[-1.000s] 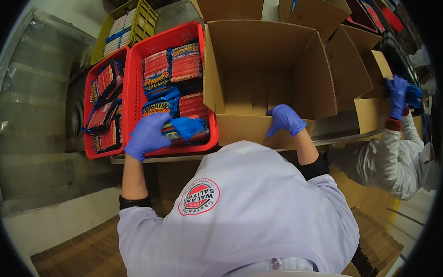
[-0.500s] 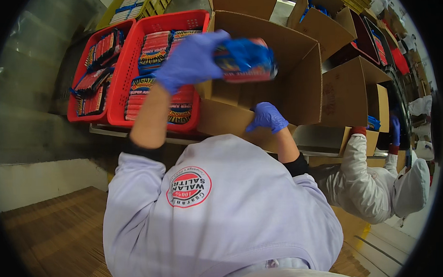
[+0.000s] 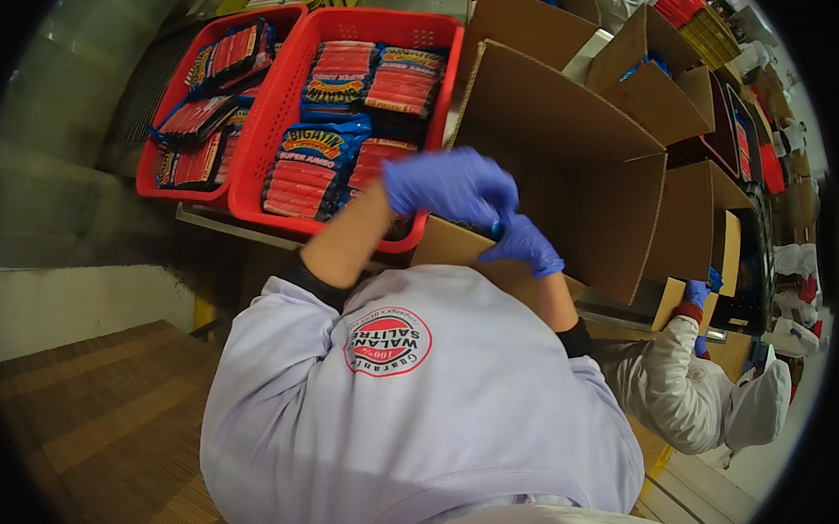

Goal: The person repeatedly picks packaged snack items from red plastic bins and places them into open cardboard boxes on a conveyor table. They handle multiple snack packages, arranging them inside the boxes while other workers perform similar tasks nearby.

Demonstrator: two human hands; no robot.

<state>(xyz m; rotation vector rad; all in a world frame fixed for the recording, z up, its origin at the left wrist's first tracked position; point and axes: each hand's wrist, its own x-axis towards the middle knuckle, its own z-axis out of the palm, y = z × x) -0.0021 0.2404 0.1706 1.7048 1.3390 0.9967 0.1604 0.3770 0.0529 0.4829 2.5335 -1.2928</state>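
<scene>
My left hand (image 3: 454, 187), in a blue-violet glove and blurred by motion, reaches over the near left side of a tall open cardboard box (image 3: 564, 155). Its fingers curl downward, and a sliver of a blue-wrapped hotdog pack (image 3: 495, 230) shows beneath them; the hand hides most of the pack. My right hand (image 3: 532, 247), gloved alike, meets the left fingertips at the box's near edge. Its fingers are bent, and what they grip is hidden. Left of the box, a red basket (image 3: 239, 190) holds several flat packs of red hotdogs (image 3: 306, 174) in blue and clear wrapping.
A second red basket (image 3: 148, 170) with hotdog packs stands further left. More open cartons (image 3: 513, 37) stand behind and to the right. At the right a co-worker in white (image 3: 663, 369) bends over another carton. Flattened brown cardboard (image 3: 92, 403) lies at lower left.
My left hand has come down toward the box's near edge with the hotdog pack, now mostly hidden, and meets my right hand. The whole view has shifted, showing more of the red baskets.
</scene>
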